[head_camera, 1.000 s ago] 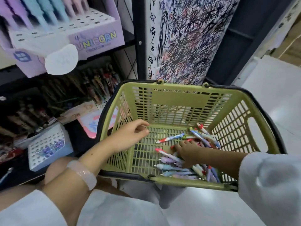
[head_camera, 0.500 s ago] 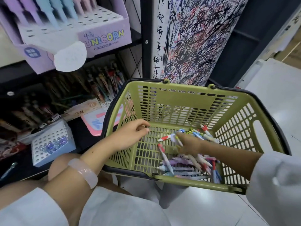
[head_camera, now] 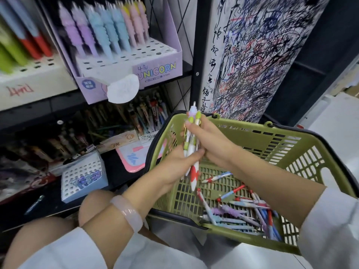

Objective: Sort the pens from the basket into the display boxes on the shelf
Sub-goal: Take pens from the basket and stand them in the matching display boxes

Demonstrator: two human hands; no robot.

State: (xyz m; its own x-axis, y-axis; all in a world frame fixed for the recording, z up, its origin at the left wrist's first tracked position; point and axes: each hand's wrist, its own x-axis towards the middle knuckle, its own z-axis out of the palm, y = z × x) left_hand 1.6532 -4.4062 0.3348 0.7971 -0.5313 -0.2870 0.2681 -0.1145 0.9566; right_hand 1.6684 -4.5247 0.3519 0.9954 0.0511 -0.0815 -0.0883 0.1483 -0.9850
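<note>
Head view: a small bunch of pens (head_camera: 191,140) is held upright above the green basket (head_camera: 272,144), near its far-left corner. The bunch is gripped by both hands together. The left hand (head_camera: 174,169) is curled round the lower part of the barrels, thumb laid across them from the front. The right hand (head_camera: 209,140) is wrapped round the upper part, w/ a fingertip pressed near the top end of the pens. White barrels w/ green and pale purple trim are seen; a red-and-white tip pokes out below the left hand. Exact no. of pens in the bunch can't be told.

A loose pile of pens (head_camera: 242,208) is left on the basket floor, mostly toward the near-right side: blue, purple, red-and-white barrels lying crossed over each other. The basket is tilted, resting against the person's lap.

On the shelf to the left, a purple display box (head_camera: 155,74) marked UNICORN is seen, w/ pastel pens stood in its back rows and its front holes bare. A white round tag (head_camera: 123,89) hangs at its front edge. Left of it, a white display box (head_camera: 38,80) holds green and red pens. One shelf lower, a pale blue box (head_camera: 83,177) w/ a holed top is set, w/ blue-purple caps showing in some holes. A pale pink bracelet (head_camera: 127,211) is worn on the left wrist. White sleeves are seen on both arms.
</note>
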